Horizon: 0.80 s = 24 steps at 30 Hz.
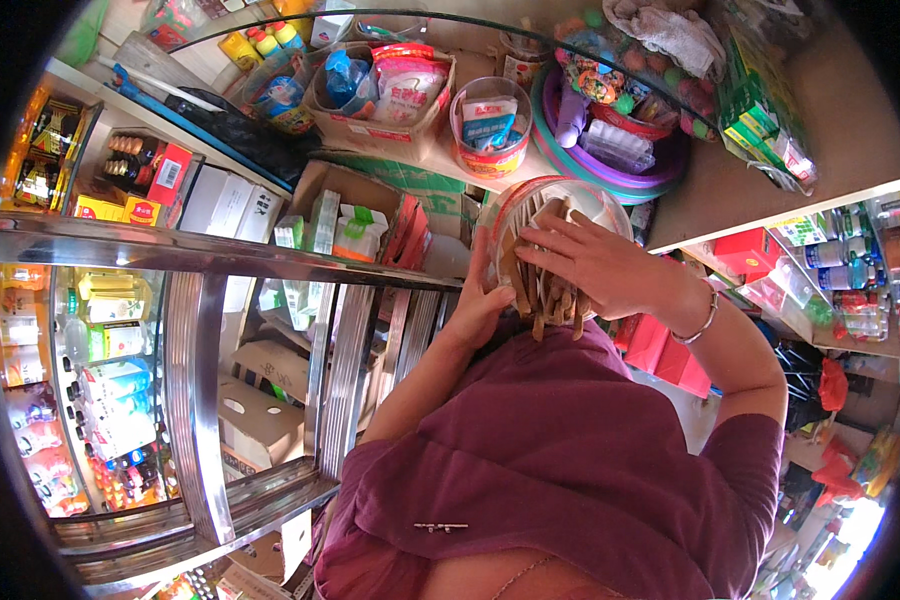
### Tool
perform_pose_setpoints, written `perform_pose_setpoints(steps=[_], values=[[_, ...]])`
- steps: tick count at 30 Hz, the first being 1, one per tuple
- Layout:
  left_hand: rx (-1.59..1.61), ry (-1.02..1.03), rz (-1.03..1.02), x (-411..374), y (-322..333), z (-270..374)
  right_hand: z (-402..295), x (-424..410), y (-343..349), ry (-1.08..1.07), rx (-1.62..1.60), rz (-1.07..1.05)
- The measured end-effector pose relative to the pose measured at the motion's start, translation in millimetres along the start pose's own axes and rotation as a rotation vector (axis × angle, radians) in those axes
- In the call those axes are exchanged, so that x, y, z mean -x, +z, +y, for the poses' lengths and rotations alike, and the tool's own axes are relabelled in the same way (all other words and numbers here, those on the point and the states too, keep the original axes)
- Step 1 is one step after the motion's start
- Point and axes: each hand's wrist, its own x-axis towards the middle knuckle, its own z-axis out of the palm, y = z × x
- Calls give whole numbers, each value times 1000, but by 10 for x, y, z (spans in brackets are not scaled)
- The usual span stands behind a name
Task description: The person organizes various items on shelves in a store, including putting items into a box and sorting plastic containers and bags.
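A clear plastic tub (606, 204) with a reddish rim is held tilted against the front of a maroon shirt (555, 450). My left hand (484, 294) grips its left side, thumb at the near edge. Inside lie many thin brown strips or sticks (531, 289), some in clear wrapping, with several ends poking out towards the body. Across them rests my right hand (596, 259), fingers spread over the strips. Its fingertips reach into the tub, and whether they pinch any strip is hidden. A bracelet (703, 319) circles the right wrist.
Beyond the tub, a wooden counter (832, 127) carries another clear tub (491, 127), a cardboard box with bags (416, 135) and stacked plastic basins (664, 176). A metal-framed glass case (202, 251) stands left. Bottles (844, 255) fill shelves at right.
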Motion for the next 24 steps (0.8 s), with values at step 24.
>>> perform_pose_setpoints(steps=[24], values=[[29, -130, -105, 160, -38, 13, -141, -86, 370, -378, -164, 103]])
